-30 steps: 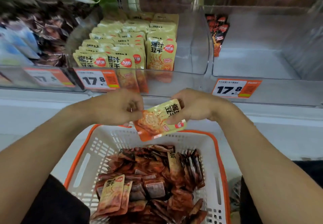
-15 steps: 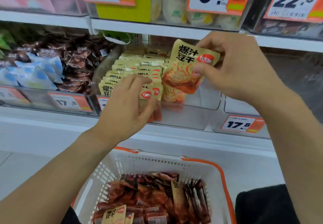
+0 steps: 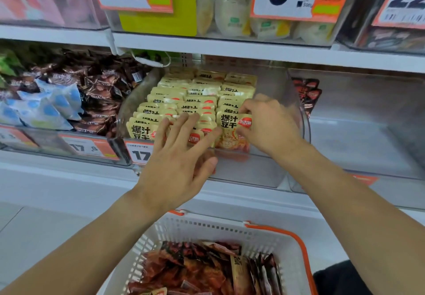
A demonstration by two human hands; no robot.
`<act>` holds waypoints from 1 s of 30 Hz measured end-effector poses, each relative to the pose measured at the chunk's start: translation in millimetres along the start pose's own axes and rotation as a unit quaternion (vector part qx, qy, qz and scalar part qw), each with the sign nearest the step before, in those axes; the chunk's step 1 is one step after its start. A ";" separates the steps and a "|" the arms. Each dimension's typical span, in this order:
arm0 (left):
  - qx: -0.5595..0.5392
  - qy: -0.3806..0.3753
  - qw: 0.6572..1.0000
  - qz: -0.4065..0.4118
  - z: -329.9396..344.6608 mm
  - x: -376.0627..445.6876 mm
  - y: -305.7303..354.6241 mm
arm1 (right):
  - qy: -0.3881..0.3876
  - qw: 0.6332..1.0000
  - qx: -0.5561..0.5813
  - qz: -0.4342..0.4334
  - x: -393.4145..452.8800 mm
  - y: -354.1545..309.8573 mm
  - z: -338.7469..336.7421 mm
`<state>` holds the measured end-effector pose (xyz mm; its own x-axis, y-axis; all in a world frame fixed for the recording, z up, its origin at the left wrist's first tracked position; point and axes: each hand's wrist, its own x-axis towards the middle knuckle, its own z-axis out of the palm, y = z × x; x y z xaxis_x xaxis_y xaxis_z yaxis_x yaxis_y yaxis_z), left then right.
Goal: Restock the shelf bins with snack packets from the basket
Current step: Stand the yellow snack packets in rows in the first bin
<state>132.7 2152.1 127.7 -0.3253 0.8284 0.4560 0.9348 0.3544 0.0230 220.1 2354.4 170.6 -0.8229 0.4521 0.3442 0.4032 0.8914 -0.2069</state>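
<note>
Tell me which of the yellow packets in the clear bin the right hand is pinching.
The front packet of the right-hand row: the right hand pinches its top corner. The left hand lies on the other front packets.

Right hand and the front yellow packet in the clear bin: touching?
Touching. Head view shows the right hand pinching the yellow packet, thumb over its face.

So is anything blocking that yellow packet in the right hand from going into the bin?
Nothing visible. The right hand holds the packet already at the front of the right row in the clear bin. The left hand rests on the neighbouring rows, beside it.
</note>
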 end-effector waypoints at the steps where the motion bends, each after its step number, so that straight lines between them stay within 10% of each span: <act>1: 0.020 -0.010 1.000 0.002 0.6 1.2 1.4 | 0.005 1.000 0.006 0.005 0.9 0.2 2.5; 11: 0.079 -0.041 0.996 -0.002 6.3 3.1 5.8 | 0.033 0.999 0.007 -0.001 -1.3 -3.7 8.7; 17: -0.107 0.188 0.976 0.035 -3.2 -3.9 21.2 | 0.174 0.971 0.103 -0.126 -36.7 -8.2 -9.5; 21: -0.196 0.205 0.959 0.000 10.5 -19.4 42.4 | 0.148 0.960 0.190 -0.144 -92.6 -10.1 -2.3; 26: -0.257 0.099 0.958 -0.076 56.1 -45.1 81.8 | -0.104 0.979 0.178 -0.006 -159.4 26.8 62.8; 30: -0.207 -0.232 0.933 -0.180 108.4 -78.5 106.4 | -0.233 0.954 0.146 0.123 -210.1 54.6 110.7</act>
<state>242.3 2171.8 -2.0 -0.5659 0.8205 -0.0803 0.6961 0.5277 0.4868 370.7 2304.6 -14.4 -0.8335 0.5232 -0.1777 0.5347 0.6828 -0.4978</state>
